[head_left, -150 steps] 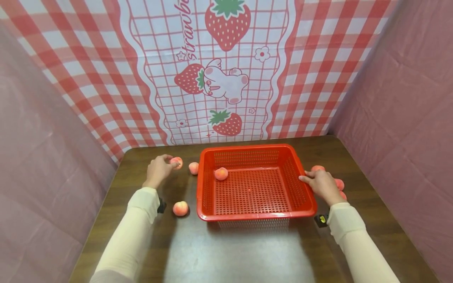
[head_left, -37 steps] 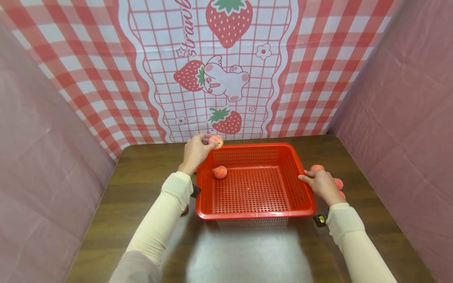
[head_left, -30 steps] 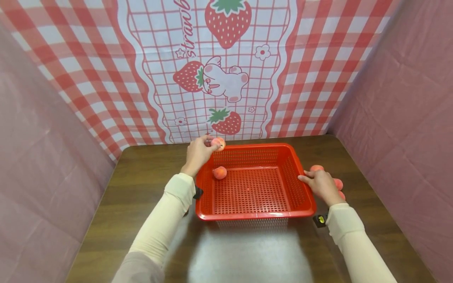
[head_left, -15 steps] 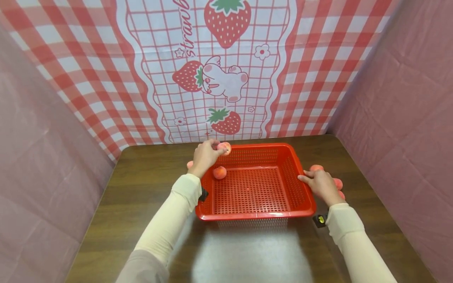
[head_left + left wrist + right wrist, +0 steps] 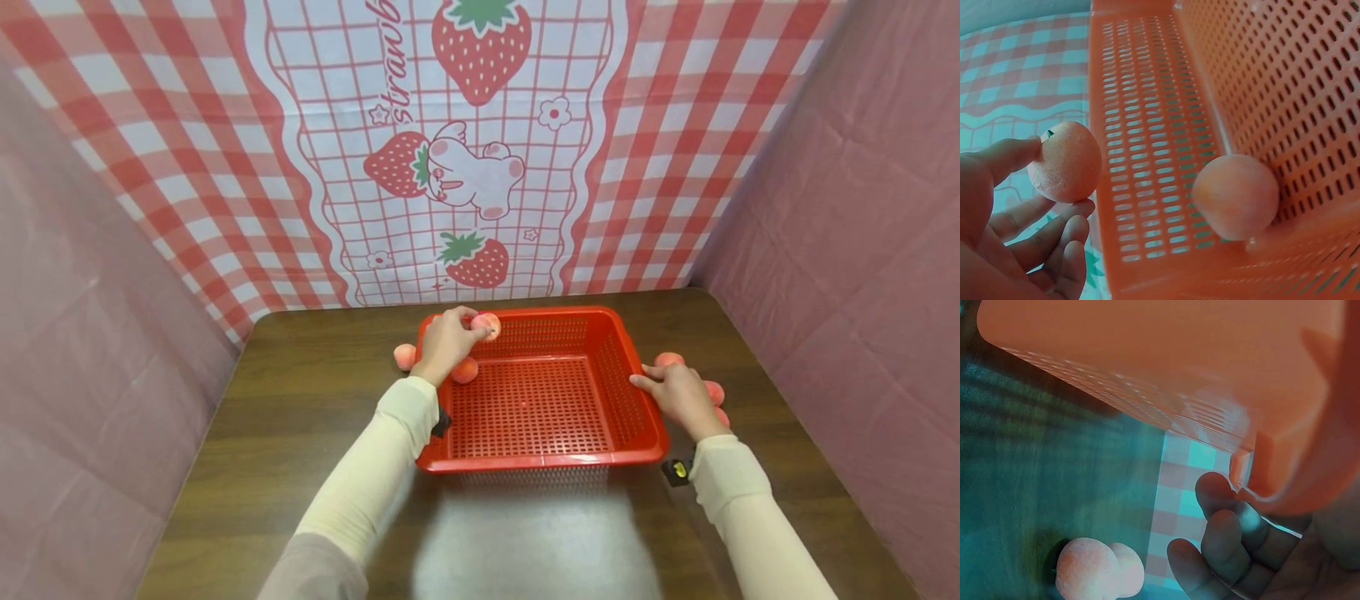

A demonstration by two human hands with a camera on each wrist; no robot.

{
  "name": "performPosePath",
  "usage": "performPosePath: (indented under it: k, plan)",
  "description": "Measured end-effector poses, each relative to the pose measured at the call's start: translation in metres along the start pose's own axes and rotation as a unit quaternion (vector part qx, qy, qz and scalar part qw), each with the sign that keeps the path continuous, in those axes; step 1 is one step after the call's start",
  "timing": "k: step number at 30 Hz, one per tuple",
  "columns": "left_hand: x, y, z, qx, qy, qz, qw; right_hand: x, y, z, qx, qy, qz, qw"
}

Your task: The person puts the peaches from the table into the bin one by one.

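Note:
My left hand [image 5: 448, 343] pinches a peach [image 5: 489, 326] between thumb and fingers over the back left part of a red plastic basket [image 5: 543, 461]. In the left wrist view this held peach [image 5: 1067, 162] has a small green mark at its top. Another peach [image 5: 465, 370] lies in the basket's left side, partly behind the left hand. At the right side, my right hand [image 5: 681, 395] grips the basket's rim, its thumb on top and its other fingers under the edge in the right wrist view.
A peach [image 5: 405, 357] sits on the wooden table [image 5: 300, 392] left of the basket. Several peaches [image 5: 669, 359] lie right of it, partly hidden by the right hand. A checked strawberry-print cloth [image 5: 480, 183] hangs behind the table, with pink cloths [image 5: 847, 275] at both sides.
My left hand has carried the peach from the table's left over the basket's back left, lately moving right and slightly nearer. The near left peach is now out of sight. The right hand stays put.

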State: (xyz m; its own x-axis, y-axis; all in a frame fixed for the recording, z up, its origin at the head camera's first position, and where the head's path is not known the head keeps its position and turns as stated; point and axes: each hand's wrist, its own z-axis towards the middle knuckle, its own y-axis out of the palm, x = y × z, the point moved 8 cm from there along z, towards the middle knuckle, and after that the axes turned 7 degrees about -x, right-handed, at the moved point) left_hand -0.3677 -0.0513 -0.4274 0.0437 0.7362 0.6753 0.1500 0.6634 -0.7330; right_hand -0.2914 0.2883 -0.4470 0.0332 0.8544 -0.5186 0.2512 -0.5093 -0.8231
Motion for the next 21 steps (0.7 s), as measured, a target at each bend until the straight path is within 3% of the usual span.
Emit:
performPosePath:
  k: [6, 12, 21]
  plan:
    - [-0.004, 0.012, 0.001, 0.002, 0.001, 0.004, 1.0, 0.0, 0.0, 0.001, 0.008, -0.006, -0.007, 1.0]
    - [-0.008, 0.03, 0.001, -0.017, 0.008, 0.014, 0.9997, 0.001, 0.002, 0.0, 0.003, -0.007, 0.001, 1.0]
    - [-0.004, 0.037, 0.001, -0.044, 0.01, 0.05, 0.9977, 0.001, -0.001, 0.0, 0.006, -0.007, -0.006, 1.0]
